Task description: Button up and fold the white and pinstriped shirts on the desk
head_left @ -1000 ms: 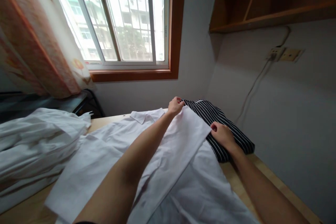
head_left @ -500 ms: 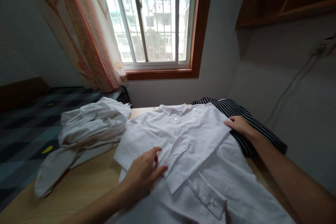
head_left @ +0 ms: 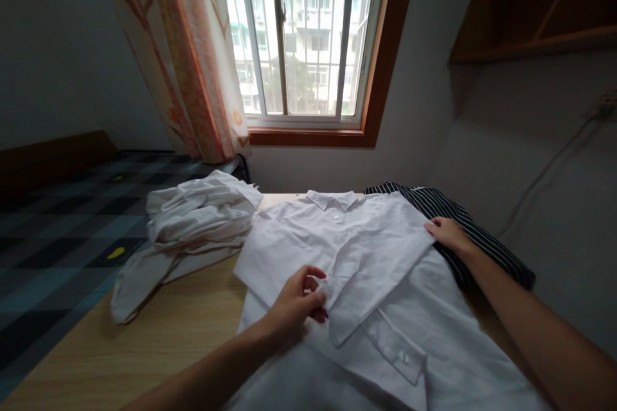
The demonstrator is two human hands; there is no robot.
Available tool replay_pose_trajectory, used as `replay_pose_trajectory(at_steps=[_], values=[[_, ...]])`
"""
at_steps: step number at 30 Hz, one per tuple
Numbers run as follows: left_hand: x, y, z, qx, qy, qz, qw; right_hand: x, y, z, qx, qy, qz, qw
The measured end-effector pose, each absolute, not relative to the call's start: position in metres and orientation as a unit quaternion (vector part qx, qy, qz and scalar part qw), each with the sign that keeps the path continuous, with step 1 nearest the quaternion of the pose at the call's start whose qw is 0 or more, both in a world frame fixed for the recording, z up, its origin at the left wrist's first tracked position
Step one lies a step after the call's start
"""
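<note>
A white button-up shirt (head_left: 371, 237) lies spread on the wooden table, its collar toward the window. One sleeve is folded across the front, and a buttoned cuff shows lower down. Near the shirt's middle, my left hand (head_left: 301, 298) has its fingers curled in a pinch on a bit of the white cloth. My right hand (head_left: 448, 234) grips the folded edge at the shirt's right side, thumb and fingertips on the fabric. Beneath that hand and beside the shirt is a black-and-white striped cloth (head_left: 482, 237).
A crumpled pile of white clothing (head_left: 202, 212) sits on the left of the table (head_left: 193, 314). Further left is a bed with a dark checked cover (head_left: 58, 225). A window, a flowered curtain (head_left: 187, 64) and a wall shelf (head_left: 530, 45) stand behind.
My left hand has gone from fingers apart over the shirt to pinching its cloth. My right hand keeps its hold at the right edge. The whole view has shifted slightly.
</note>
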State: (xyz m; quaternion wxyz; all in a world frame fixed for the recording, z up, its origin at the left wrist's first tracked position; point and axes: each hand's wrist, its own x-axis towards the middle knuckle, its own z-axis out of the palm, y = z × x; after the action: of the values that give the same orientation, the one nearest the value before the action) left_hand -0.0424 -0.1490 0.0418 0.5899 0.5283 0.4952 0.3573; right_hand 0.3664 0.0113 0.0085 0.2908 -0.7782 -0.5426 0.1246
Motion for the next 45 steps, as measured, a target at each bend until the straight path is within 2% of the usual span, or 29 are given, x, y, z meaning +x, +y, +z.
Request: replay_pose_trajectory(at_steps=[3, 6, 8, 10, 12, 14, 16, 19, 23, 32, 38, 45], values=[[-0.046, -0.144, 0.043, 0.391, 0.484, 0.385, 0.681, 0.368, 0.011, 0.009, -0.794, -0.540, 0.100, 0.262], [-0.054, -0.141, 0.040, 0.440, 0.540, 0.351, 0.626, 0.373, 0.008, 0.012, -0.810, -0.531, 0.085, 0.235], [-0.059, -0.142, 0.039, 0.565, 0.581, 0.304, 0.501, 0.374, 0.007, 0.017, -0.820, -0.524, 0.078, 0.216], [-0.061, -0.145, 0.040, 0.703, 0.582, 0.269, 0.307, 0.368, 0.007, 0.025, -0.824, -0.529, 0.040, 0.201], [-0.057, -0.147, 0.042, 0.805, 0.523, 0.245, 0.135, 0.349, 0.008, 0.032, -0.798, -0.568, -0.044, 0.197], [-0.049, -0.145, 0.042, 0.874, 0.438, 0.203, 0.054, 0.317, 0.008, 0.035, -0.724, -0.649, -0.127, 0.195], [-0.041, -0.139, 0.038, 0.913, 0.382, 0.137, 0.049, 0.277, 0.005, 0.029, -0.629, -0.744, -0.144, 0.174], [-0.035, -0.129, 0.028, 0.920, 0.378, 0.060, 0.084, 0.227, -0.007, 0.007, -0.503, -0.855, -0.092, 0.090], [-0.038, -0.125, 0.021, 0.908, 0.404, 0.046, 0.098, 0.214, -0.014, -0.014, -0.436, -0.899, -0.028, 0.021], [-0.041, -0.129, 0.028, 0.899, 0.418, 0.035, 0.128, 0.301, 0.051, 0.004, -0.590, -0.805, -0.031, -0.056], [-0.044, -0.127, 0.021, 0.900, 0.408, 0.059, 0.139, 0.339, 0.065, -0.009, -0.695, -0.719, -0.012, -0.009], [-0.047, -0.125, 0.020, 0.913, 0.370, 0.076, 0.156, 0.310, 0.046, 0.010, -0.671, -0.732, -0.112, 0.017]])
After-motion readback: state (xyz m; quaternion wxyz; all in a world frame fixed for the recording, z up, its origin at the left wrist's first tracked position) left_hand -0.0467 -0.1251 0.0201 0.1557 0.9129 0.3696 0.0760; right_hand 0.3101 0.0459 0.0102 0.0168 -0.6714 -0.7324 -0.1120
